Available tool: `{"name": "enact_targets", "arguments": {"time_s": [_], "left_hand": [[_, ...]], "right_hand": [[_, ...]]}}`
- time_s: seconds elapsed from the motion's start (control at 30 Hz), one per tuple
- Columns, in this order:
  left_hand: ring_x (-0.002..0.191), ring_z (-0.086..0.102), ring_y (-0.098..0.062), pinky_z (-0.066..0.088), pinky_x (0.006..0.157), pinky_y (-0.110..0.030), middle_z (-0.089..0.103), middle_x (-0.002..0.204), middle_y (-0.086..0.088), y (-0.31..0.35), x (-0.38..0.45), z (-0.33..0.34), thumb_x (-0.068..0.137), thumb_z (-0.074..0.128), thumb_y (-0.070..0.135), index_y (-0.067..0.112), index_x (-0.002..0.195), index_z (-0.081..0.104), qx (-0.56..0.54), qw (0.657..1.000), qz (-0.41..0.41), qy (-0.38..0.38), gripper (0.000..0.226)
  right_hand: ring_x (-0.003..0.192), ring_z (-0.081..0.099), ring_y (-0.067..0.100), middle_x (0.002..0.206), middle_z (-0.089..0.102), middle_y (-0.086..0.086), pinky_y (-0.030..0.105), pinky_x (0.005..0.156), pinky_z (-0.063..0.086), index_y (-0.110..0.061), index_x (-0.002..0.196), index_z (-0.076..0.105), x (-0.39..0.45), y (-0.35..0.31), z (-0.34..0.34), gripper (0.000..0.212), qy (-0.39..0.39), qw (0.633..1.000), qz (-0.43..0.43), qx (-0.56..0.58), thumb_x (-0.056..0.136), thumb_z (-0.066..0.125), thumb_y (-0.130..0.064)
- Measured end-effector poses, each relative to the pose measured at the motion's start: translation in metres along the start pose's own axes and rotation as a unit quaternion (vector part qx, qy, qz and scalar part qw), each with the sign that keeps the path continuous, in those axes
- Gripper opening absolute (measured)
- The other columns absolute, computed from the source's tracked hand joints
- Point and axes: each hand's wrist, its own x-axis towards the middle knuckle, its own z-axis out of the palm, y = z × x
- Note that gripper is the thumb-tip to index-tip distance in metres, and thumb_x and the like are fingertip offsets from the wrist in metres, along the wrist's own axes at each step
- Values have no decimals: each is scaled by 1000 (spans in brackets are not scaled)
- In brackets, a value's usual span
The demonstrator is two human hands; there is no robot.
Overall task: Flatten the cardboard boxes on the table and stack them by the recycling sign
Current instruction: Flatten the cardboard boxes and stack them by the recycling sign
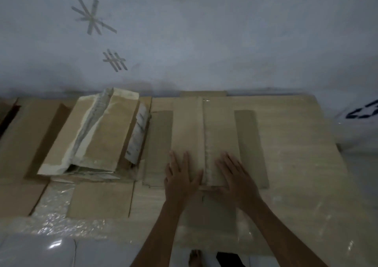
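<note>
Pressing down side by side, the left hand (180, 176) and the right hand (237, 174) are lying palm-down with fingers straight and spread on a flattened cardboard box (204, 136), one on each side of its taped centre seam (207, 144). Neither hand is gripping anything. That box is lying flat in the middle of the tabletop (306, 185), its side flaps spread out to left and right. Just to its left, a second cardboard box (98, 131) (torn, with pale tape peeling along its top) is sitting partly collapsed on more flat cardboard. A white sheet with dark recycling-sign markings (364, 109) is showing at the far right edge. Tape marks (93, 15) are sticking to the wall behind.
</note>
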Motion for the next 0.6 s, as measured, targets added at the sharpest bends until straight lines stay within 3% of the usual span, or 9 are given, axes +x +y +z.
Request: {"name": "enact_targets", "arguments": {"time_s": [0.13,0.23,0.33,0.43,0.5,0.53,0.57,0.6], "left_hand": [[151,3,-39,25,113,-57,-25,164,-11,20,1,7,70,41,93,38,159,-6,-35,996,24,-77,115],[152,-2,-38,22,116,-58,-29,162,-6,27,-1,6,61,52,95,40,158,-8,-57,992,52,-103,127],[153,-1,-35,28,116,-58,-20,166,-3,17,-3,5,60,58,90,38,159,6,-87,988,81,-100,123],[147,25,-38,40,110,-53,6,168,-8,6,-6,1,72,60,81,33,159,20,37,987,153,-36,107],[140,39,-39,44,104,-52,31,161,-11,2,-8,-2,79,59,70,27,154,35,96,973,211,14,90],[136,45,-38,47,102,-51,41,155,-11,-1,-9,-2,81,63,62,24,149,43,96,966,238,31,80],[132,51,-35,50,100,-49,49,149,-10,-2,-11,-4,84,67,52,22,145,50,82,960,264,47,69],[127,56,-33,53,97,-47,56,144,-9,-2,-13,-6,88,69,41,20,140,55,59,955,283,64,58]], "right_hand": [[150,17,22,162,25,4,38,119,21,-16,151,36,-20,18,-13,94,-9,999,43,20,68,77,-32],[151,13,17,162,22,1,44,120,23,-16,152,36,-32,22,-19,79,-5,992,73,100,81,69,-25],[149,23,16,158,31,1,36,121,24,-15,148,43,-45,12,-31,66,64,961,123,240,87,62,-4],[140,39,5,150,45,-5,24,118,28,-15,146,47,-55,-6,-48,60,158,894,201,369,91,57,6],[122,58,1,132,63,-5,17,106,41,-13,143,51,-56,-17,-61,46,204,849,248,420,97,56,-5],[101,67,5,112,72,0,11,90,48,-11,139,55,-55,-23,-68,40,231,827,281,429,99,56,-14],[78,65,16,87,71,8,8,69,48,-8,133,59,-52,-26,-71,37,268,806,321,419,100,55,-22],[66,60,24,70,62,9,12,56,44,-5,126,62,-50,-24,-71,37,303,783,366,402,99,53,-27]]}}
